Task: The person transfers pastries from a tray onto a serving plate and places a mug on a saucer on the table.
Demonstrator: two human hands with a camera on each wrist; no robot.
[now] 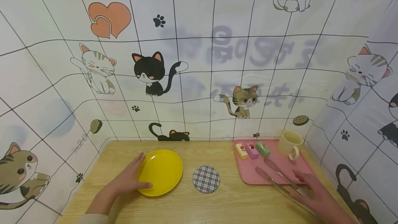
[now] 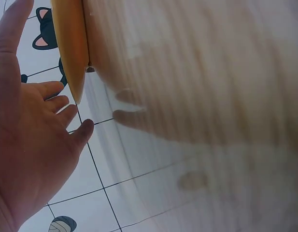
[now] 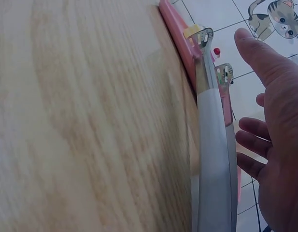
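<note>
A yellow plate (image 1: 161,172) lies on the left side of the table. My left hand (image 1: 130,175) is at the plate's left edge, fingers spread and thumb by the near rim; whether it touches cannot be made out. In the left wrist view, the fingers of this hand (image 2: 47,125) stretch toward the orange-looking plate rim (image 2: 71,43). Metal tongs (image 1: 281,177) lie with their tips over a pink tray (image 1: 248,175). My right hand (image 1: 317,193) hovers beside them, fingers loosely extended. The right wrist view shows a gap between that hand (image 3: 279,130) and the tongs (image 3: 214,145).
On the tray are small toy cakes in yellow (image 1: 241,151), pink (image 1: 252,150) and green (image 1: 263,149), plus a cream mug (image 1: 289,143). A round checked coaster (image 1: 206,179) lies between plate and tray. Cat-patterned walls (image 1: 199,61) enclose the wooden table (image 1: 186,210).
</note>
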